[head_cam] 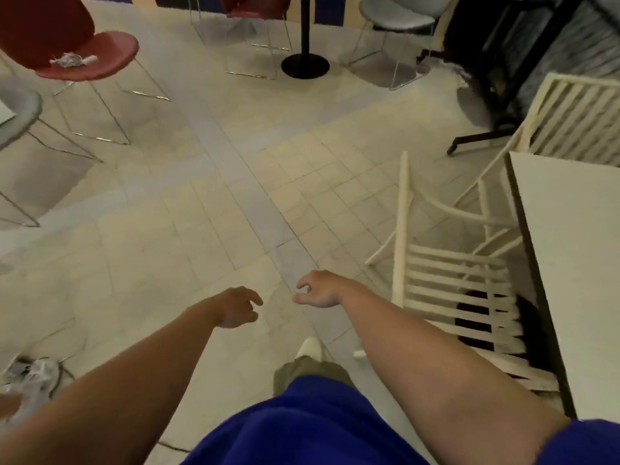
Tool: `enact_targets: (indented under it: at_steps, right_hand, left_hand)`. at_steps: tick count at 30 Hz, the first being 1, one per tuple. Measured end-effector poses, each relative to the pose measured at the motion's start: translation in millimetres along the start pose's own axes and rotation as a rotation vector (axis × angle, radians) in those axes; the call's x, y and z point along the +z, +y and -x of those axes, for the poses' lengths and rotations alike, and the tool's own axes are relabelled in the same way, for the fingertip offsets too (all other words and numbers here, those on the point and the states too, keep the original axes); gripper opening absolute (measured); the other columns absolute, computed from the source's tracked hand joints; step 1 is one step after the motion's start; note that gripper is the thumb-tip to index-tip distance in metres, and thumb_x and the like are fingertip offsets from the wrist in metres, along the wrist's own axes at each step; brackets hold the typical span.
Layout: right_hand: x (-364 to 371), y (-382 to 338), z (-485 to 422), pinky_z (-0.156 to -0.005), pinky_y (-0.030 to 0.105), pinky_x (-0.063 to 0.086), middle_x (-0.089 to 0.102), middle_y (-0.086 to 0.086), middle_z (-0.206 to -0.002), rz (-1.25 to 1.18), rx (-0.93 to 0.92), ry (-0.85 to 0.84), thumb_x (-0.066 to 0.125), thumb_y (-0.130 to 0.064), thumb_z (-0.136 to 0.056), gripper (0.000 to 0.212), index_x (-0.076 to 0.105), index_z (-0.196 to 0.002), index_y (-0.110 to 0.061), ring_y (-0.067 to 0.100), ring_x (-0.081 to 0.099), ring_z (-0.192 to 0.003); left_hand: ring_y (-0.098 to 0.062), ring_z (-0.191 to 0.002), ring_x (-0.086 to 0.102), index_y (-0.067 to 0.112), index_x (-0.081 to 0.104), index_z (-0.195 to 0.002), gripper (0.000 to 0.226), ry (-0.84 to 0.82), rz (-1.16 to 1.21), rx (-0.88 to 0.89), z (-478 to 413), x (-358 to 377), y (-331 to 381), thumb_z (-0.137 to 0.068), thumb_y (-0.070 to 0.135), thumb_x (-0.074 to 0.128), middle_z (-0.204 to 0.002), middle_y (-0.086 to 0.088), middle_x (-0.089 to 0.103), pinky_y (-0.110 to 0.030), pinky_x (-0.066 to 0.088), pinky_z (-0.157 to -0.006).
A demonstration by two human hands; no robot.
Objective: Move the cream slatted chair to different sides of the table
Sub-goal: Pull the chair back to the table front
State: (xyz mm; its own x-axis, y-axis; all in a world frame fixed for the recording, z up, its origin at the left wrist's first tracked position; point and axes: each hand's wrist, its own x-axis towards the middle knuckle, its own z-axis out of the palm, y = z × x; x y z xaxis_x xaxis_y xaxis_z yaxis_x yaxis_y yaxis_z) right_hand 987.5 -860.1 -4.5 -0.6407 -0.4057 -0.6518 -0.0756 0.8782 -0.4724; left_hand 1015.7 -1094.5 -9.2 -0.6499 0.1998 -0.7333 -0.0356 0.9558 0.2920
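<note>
A cream slatted chair stands at the right, its seat tucked partly under the white table, its back rail toward me. A second cream slatted chair sits at the table's far side. My left hand hangs over the tiled floor with fingers loosely apart, holding nothing. My right hand is beside it, fingers curled but empty, roughly a hand's width left of the near chair's back post. Neither hand touches the chair.
Red chairs on wire legs stand at the back left, a grey chair at the back. A black pole base rests on the floor. Dark furniture fills the far right corner. A shoe and cables lie at lower left.
</note>
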Motion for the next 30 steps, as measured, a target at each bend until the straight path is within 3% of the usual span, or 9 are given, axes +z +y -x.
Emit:
enact_targets:
  at_steps: [4, 9, 13, 18, 22, 24, 27, 30]
  right_hand:
    - [-50.9, 21.8, -35.3, -0.107, 0.038, 0.039, 0.047, 0.01, -0.149, -0.103, 0.092, 0.029, 0.057, -0.055, -0.092, 0.066, 0.045, -0.145, -0.016, 0.026, 0.047, -0.133]
    - [-115.2, 47.8, -49.7, -0.103, 0.033, 0.039, 0.05, 0.007, -0.145, -0.235, 0.182, 0.187, 0.057, -0.055, -0.092, 0.064, 0.048, -0.144, -0.019, 0.026, 0.05, -0.13]
    - [-144.7, 85.8, -34.6, -0.102, 0.032, 0.042, 0.058, 0.008, -0.138, -0.39, 0.316, 0.435, 0.059, -0.052, -0.092, 0.059, 0.051, -0.14, -0.02, 0.025, 0.054, -0.126]
    - [-140.3, 139.2, -13.5, -0.104, 0.033, 0.04, 0.053, 0.005, -0.143, -0.583, 0.557, 0.774, 0.058, -0.045, -0.093, 0.058, 0.047, -0.143, -0.018, 0.025, 0.049, -0.129]
    - [-110.7, 161.2, -5.3, -0.107, 0.036, 0.037, 0.043, 0.005, -0.151, -0.703, 0.841, 0.699, 0.056, -0.054, -0.092, 0.073, 0.032, -0.152, -0.021, 0.026, 0.042, -0.136]
    - [-90.1, 161.0, -6.5, -0.108, 0.038, 0.036, 0.039, 0.003, -0.154, -0.774, 0.998, 0.631, 0.055, -0.059, -0.09, 0.079, 0.026, -0.154, -0.023, 0.025, 0.039, -0.138]
    - [-69.1, 145.9, -13.0, -0.106, 0.04, 0.04, 0.045, 0.004, -0.149, -0.925, 1.161, 0.578, 0.055, -0.065, -0.087, 0.08, 0.031, -0.152, -0.024, 0.026, 0.046, -0.132]
    - [-56.7, 131.6, -22.5, -0.099, 0.037, 0.045, 0.056, 0.002, -0.134, -0.984, 1.213, 0.527, 0.061, -0.055, -0.088, 0.064, 0.041, -0.144, -0.031, 0.023, 0.056, -0.115]
  left_hand:
    - [-0.017, -0.124, 0.052, 0.028, 0.054, -0.139, 0.041, -0.07, -0.119, 0.048, -56.6, -70.4, 17.8, -0.098, 0.034, 0.056, -0.132, 0.002, 0.057, -0.03, 0.038, -0.108]
    - [-0.016, -0.132, 0.045, 0.017, 0.054, -0.14, 0.04, -0.064, -0.298, 0.236, -115.2, -156.9, 83.3, -0.103, 0.03, 0.049, -0.138, 0.003, 0.055, -0.024, 0.031, -0.106]
    - [-0.02, -0.12, 0.056, 0.022, 0.056, -0.138, 0.042, -0.092, -0.352, 0.404, -170.8, -197.0, 159.3, -0.096, 0.029, 0.061, -0.133, -0.003, 0.061, -0.03, 0.043, -0.102]
    - [-0.017, -0.114, 0.06, 0.024, 0.059, -0.133, 0.042, -0.135, -0.407, 0.731, -235.9, -207.9, 267.9, -0.092, 0.03, 0.068, -0.132, 0.0, 0.061, -0.032, 0.048, -0.095]
    - [-0.02, -0.123, 0.053, 0.025, 0.056, -0.137, 0.05, -0.218, -0.571, 1.048, -279.3, -194.4, 331.2, -0.089, 0.028, 0.07, -0.139, 0.003, 0.055, -0.03, 0.043, -0.097]
    - [-0.021, -0.127, 0.05, 0.029, 0.048, -0.144, 0.059, -0.337, -0.783, 1.136, -300.9, -184.6, 354.0, -0.089, 0.031, 0.069, -0.146, 0.004, 0.048, -0.028, 0.04, -0.099]
    - [-0.023, -0.134, 0.045, 0.03, 0.032, -0.155, 0.068, -0.403, -1.2, 1.229, -334.8, -178.3, 371.3, -0.094, 0.037, 0.061, -0.155, 0.002, 0.041, -0.031, 0.033, -0.109]
    - [-0.022, -0.132, 0.046, 0.032, 0.026, -0.156, 0.066, -0.388, -1.4, 1.325, -360.7, -179.6, 379.9, -0.097, 0.037, 0.054, -0.152, 0.0, 0.044, -0.035, 0.03, -0.11]
